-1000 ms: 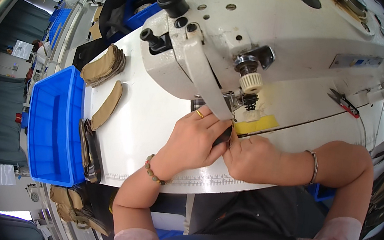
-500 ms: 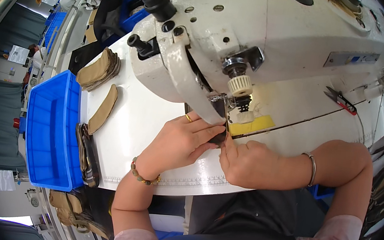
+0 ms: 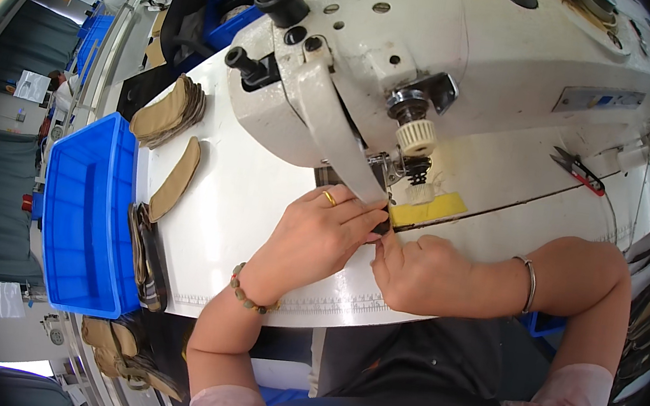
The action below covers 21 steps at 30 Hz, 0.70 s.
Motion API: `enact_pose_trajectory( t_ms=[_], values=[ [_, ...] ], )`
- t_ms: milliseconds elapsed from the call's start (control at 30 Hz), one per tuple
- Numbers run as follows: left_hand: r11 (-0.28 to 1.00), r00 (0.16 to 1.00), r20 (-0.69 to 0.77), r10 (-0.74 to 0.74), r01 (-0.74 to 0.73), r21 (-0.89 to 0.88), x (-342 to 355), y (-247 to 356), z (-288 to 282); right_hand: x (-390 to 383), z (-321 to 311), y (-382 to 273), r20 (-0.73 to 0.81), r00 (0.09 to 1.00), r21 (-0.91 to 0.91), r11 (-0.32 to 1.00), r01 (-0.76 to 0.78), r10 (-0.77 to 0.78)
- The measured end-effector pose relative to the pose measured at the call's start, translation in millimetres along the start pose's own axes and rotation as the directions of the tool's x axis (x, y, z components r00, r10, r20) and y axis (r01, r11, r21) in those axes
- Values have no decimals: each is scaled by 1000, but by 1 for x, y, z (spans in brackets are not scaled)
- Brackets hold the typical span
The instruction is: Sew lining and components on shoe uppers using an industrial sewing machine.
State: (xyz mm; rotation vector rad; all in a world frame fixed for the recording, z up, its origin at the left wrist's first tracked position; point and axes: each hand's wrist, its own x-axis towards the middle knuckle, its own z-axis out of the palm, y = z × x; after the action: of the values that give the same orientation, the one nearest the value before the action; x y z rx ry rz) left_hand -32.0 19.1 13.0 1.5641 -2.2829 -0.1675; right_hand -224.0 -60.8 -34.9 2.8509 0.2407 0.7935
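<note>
Below the needle area of a white sewing machine (image 3: pixel 297 104), both hands meet at a small dark piece of material (image 3: pixel 382 227), mostly covered by fingers. My left hand (image 3: pixel 321 231), with a ring and a beaded bracelet, has its fingers together on the piece, the fingertips close to the presser foot. My right hand (image 3: pixel 419 273) is closed, its thumb and forefinger pinching the piece's near edge; a metal bangle circles that wrist. Just right of the needle area lies a yellow strip (image 3: pixel 428 211) on the machine bed.
Red-handled thread snips (image 3: pixel 579 171) lie on the right of the white table (image 3: pixel 224 272). On the left are a stack of tan curved pieces (image 3: pixel 169 113), a single tan piece (image 3: pixel 176 180) and a blue bin (image 3: pixel 86 219). Folded tan pieces (image 3: pixel 125 354) sit below the bin.
My left hand has shifted slightly up and right, now covering more of the dark piece. My right hand stays almost in place. The view has tilted a little.
</note>
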Motion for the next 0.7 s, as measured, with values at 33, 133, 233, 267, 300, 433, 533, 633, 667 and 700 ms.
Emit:
enact_pose_trajectory(
  t_ms=[33, 133, 233, 267, 300, 433, 533, 633, 667, 700],
  values=[
    [1000, 1000, -12, -17, 17, 7, 0, -3, 1, 1, 2, 3, -1, 1000, -2, 1000, 3, -3],
    [997, 997, -50, -53, 56, 51, 4, -10, 5, 4, 12, 14, -110, 994, 6, 1000, -17, 18],
    [988, 992, -99, -73, 85, 131, 5, -20, 12, 6, 18, 20, -66, 995, 23, 997, -73, 75],
    [980, 990, -123, -71, 92, 174, 4, -22, 14, 8, 18, 21, -37, 994, 66, 992, -105, 107],
    [981, 990, -123, -70, 91, 173, 4, -22, 14, 8, 19, 23, -4, 990, 106, 984, -141, 142],
    [968, 984, -114, -140, 160, 195, 1, -23, 15, 8, 20, 26, -28, 990, 106, 985, -135, 139],
    [973, 973, -200, -113, 149, 176, 1, -24, 17, 8, 19, 26, -43, 990, 111, 985, -130, 135],
    [980, 959, -251, -134, 167, 112, -1, -27, 18, 7, 19, 28, -23, 990, 127, 982, -137, 140],
    [978, 953, -251, -169, 194, 77, -1, -28, 18, 7, 19, 31, -40, 988, 121, 983, -141, 147],
    [978, 953, -251, -169, 194, 77, -1, -28, 18, 8, 18, 35, -57, 987, 116, 983, -145, 152]
  ],
)
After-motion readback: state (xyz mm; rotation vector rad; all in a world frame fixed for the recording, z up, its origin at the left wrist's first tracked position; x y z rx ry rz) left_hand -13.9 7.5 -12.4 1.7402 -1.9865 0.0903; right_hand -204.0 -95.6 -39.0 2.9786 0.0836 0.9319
